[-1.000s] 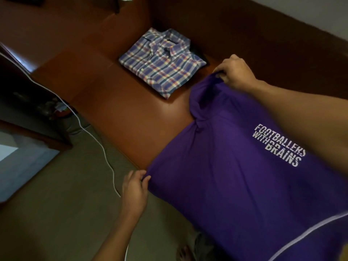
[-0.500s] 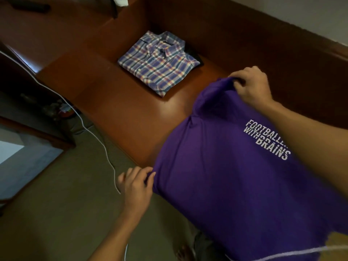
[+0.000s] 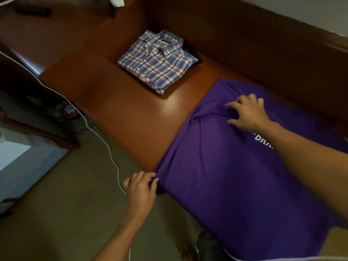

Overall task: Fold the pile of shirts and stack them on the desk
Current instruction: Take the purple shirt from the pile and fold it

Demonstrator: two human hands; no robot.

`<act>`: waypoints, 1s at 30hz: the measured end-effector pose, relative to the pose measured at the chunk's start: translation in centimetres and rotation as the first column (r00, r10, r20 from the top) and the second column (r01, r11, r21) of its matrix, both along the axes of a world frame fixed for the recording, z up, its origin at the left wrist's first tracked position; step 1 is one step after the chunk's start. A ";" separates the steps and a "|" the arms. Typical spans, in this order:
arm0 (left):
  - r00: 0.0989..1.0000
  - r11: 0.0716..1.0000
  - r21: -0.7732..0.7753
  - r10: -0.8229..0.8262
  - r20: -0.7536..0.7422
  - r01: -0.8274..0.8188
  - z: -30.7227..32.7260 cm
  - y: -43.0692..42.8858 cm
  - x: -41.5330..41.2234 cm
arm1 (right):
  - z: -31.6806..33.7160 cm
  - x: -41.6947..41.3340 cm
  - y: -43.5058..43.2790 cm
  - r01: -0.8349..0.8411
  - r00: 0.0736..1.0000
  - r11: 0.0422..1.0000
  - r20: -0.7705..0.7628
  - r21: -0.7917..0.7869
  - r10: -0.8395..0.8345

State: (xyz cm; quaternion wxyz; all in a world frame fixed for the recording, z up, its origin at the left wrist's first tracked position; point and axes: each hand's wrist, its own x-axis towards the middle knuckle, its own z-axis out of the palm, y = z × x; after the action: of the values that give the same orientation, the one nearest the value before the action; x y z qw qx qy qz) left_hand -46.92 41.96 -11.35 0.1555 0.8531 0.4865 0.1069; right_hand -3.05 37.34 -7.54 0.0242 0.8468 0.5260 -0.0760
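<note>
A purple shirt (image 3: 235, 176) with white lettering lies spread over the right part of the brown desk (image 3: 131, 117), its lower part hanging past the front edge. My left hand (image 3: 140, 189) pinches the shirt's near left corner at the desk edge. My right hand (image 3: 248, 113) rests on the shirt near the collar, fingers spread and slightly bent, pressing on the fabric. A folded plaid shirt (image 3: 156, 61) sits farther back on the desk, with a dark garment (image 3: 194, 54) partly hidden beneath it.
A white cable (image 3: 105, 146) runs from the upper left down across the floor beside the desk edge. A dark wooden back panel (image 3: 263, 53) rises behind the desk. A dark remote-like object (image 3: 33, 11) lies at far left on a raised surface.
My right hand let go of the raised shoulder edge and came down onto the shirt near the collar. The shirt's upper part now lies flat on the desk. My left hand kept its pinch.
</note>
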 end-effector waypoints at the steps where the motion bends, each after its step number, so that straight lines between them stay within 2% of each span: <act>1: 1.000 1.000 -0.006 0.000 -0.001 0.000 0.0 0.1 0.1 | -0.2 -0.2 0.2 -0.009 1.000 1.000 0.023 -0.016 0.009; 3: 1.000 1.000 -0.013 -0.007 -0.019 0.006 0.0 0.3 0.2 | -0.5 -0.3 0.5 0.018 0.999 1.000 0.048 -0.003 -0.018; 7: 0.999 1.000 -0.002 -0.001 -0.046 0.001 0.3 0.2 0.3 | -0.5 -0.3 1.0 0.175 0.984 0.985 0.029 -0.009 -0.174; 9: 0.999 1.000 0.019 -0.001 -0.040 0.001 0.4 0.3 0.4 | -0.4 -0.2 0.8 0.169 0.984 0.986 0.054 -0.011 -0.168; 11: 1.000 0.999 0.045 -0.011 0.029 0.010 0.4 0.4 0.5 | -0.1 0.0 0.4 0.122 0.991 0.989 0.049 0.084 -0.127; 14: 0.984 0.998 0.069 -0.010 0.180 -0.003 1.1 0.4 0.7 | 1.5 -0.1 -0.5 0.041 0.998 0.945 0.041 0.326 -0.057; 18: 0.981 0.990 0.139 -0.043 0.188 0.016 2.3 -0.4 0.6 | 3.6 -0.2 -2.6 -0.056 0.990 0.858 0.138 0.510 -0.017; 20: 0.987 0.988 0.144 -0.072 0.146 0.051 2.4 -0.9 0.0 | 3.5 -0.5 -4.5 -0.127 0.982 0.852 0.186 0.508 0.035; 24: 0.997 0.998 0.022 -0.067 0.046 0.066 1.8 -1.5 -0.9 | 1.1 -1.2 -7.8 -0.262 0.957 0.902 0.215 0.342 0.196; 30: 0.994 0.990 -0.098 -0.095 0.047 0.099 1.3 -1.5 -0.4 | -0.5 -0.8 -8.6 -0.110 0.990 0.951 0.113 0.289 0.081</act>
State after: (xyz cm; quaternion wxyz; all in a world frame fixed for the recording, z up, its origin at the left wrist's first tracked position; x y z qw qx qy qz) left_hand -47.31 40.47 -10.00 0.2134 0.8644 0.4457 0.0927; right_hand -3.89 28.72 -8.07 -0.0724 0.8171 0.5700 0.0467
